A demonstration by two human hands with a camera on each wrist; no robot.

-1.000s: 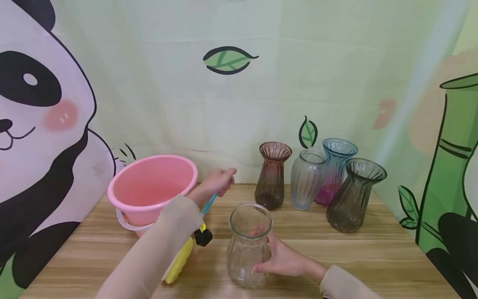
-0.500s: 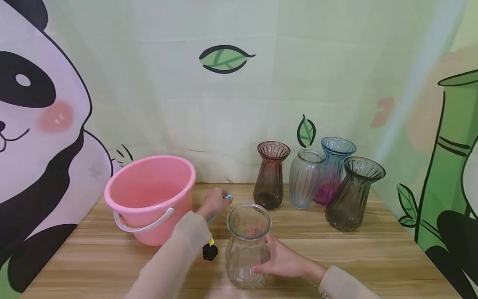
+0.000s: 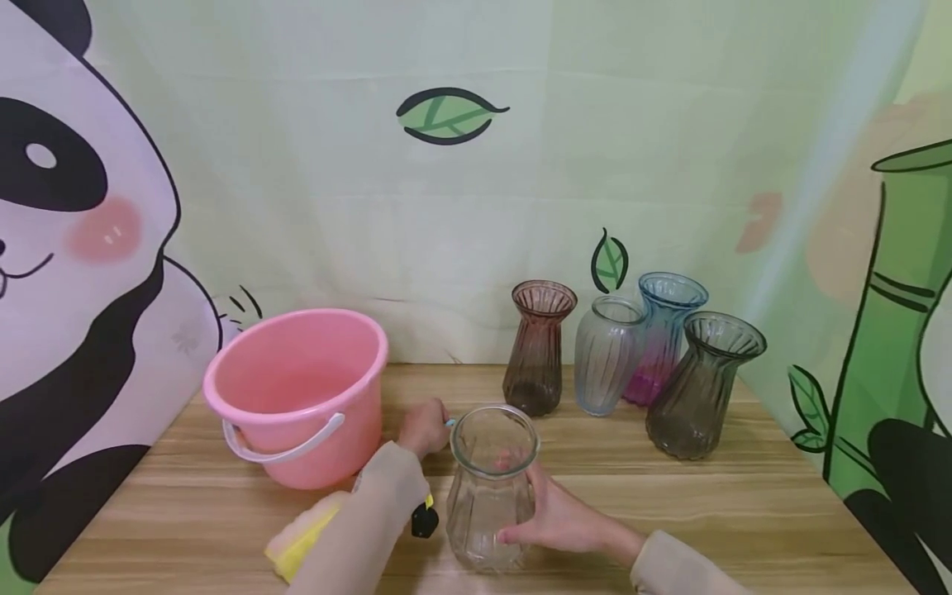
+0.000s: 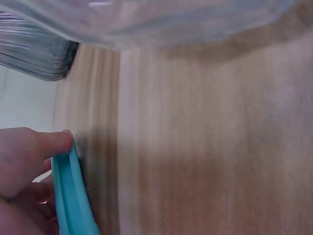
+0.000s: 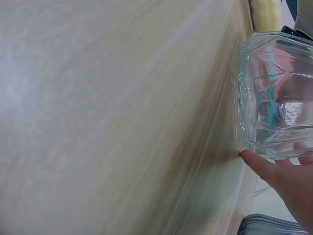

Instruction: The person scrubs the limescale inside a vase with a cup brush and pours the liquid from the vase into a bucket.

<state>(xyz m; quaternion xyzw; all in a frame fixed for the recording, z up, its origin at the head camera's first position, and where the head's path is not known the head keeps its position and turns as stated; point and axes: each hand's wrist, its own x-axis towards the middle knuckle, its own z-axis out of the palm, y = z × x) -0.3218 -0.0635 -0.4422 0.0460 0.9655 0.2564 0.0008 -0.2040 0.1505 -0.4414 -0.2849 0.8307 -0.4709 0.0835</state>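
Observation:
My left hand [image 3: 426,427] grips a turquoise handle [image 4: 72,193], with the thumb laid along its end in the left wrist view. A yellow-and-whitish sponge head [image 3: 307,533] shows on the other side of my left forearm and lines up with the handle, like a sponge brush; the sleeve covers the part between. My right hand [image 3: 554,512] holds a clear glass vase [image 3: 487,508] around its lower right side, the thumb in front and the fingers behind. The vase is upright on the wooden table, and the right wrist view shows its ribbed base.
A pink bucket [image 3: 327,446] with a white handle stands at the left. At the back right are a reddish-brown vase [image 3: 534,355], a pale clear vase [image 3: 602,364], a blue-and-pink vase [image 3: 658,339] and a smoky grey vase [image 3: 692,409]. A panda-printed curtain [image 3: 461,223] hangs behind.
My left hand has come down and toward me, closer to the clear vase, and the sponge head has swung leftward past the forearm. The right hand and vase have stayed put.

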